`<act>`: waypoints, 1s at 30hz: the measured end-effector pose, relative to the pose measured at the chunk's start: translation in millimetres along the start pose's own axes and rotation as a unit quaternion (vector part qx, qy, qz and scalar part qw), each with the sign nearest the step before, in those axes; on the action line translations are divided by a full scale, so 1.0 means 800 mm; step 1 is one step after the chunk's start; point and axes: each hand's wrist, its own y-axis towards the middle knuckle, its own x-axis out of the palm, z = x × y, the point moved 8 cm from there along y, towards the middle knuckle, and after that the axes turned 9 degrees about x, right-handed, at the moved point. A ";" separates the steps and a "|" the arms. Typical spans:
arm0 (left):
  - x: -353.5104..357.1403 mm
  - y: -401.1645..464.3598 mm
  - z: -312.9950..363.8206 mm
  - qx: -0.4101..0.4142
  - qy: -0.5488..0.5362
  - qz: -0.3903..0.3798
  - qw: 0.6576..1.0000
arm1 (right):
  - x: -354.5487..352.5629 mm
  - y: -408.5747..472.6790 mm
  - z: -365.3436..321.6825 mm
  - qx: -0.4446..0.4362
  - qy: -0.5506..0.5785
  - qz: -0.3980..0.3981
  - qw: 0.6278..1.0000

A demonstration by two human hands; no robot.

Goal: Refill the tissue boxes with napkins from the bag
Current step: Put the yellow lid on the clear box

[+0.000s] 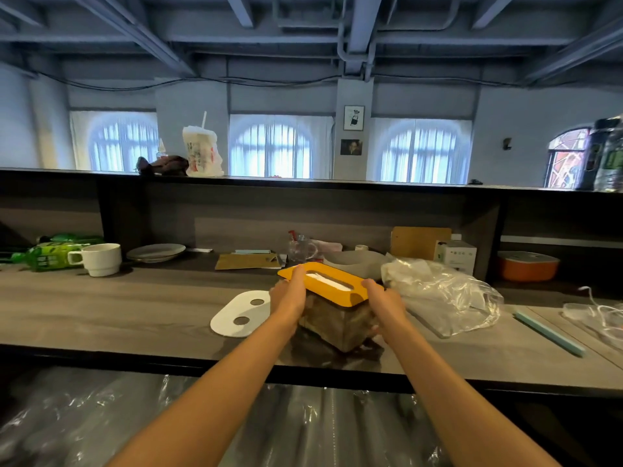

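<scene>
Seating yellow lid (332, 284) on box (337, 323), left hand (290, 291) and right hand (382, 299) gripping its ends; next, likely pressing it down evenly.

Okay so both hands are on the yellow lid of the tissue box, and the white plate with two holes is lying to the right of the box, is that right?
Not quite. The head view shows both hands, left hand and right hand, on the yellow lid of the tissue box, but the white plate with two holes lies to its left.

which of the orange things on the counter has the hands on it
The yellow-orange slotted lid on the tissue box, held by the left hand and right hand. The orange lidded pot sits untouched at far right.
</scene>
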 end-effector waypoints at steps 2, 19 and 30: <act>-0.001 0.012 -0.008 -0.016 -0.017 -0.017 1.000 | -0.001 0.001 0.000 -0.010 -0.038 0.025 0.999; -0.031 0.027 0.023 0.083 0.083 0.035 0.992 | 0.130 0.018 -0.023 -0.119 -0.003 -0.072 0.990; -0.034 0.109 0.029 0.055 0.060 0.003 0.997 | 0.198 0.078 -0.051 -0.047 0.055 -0.200 0.977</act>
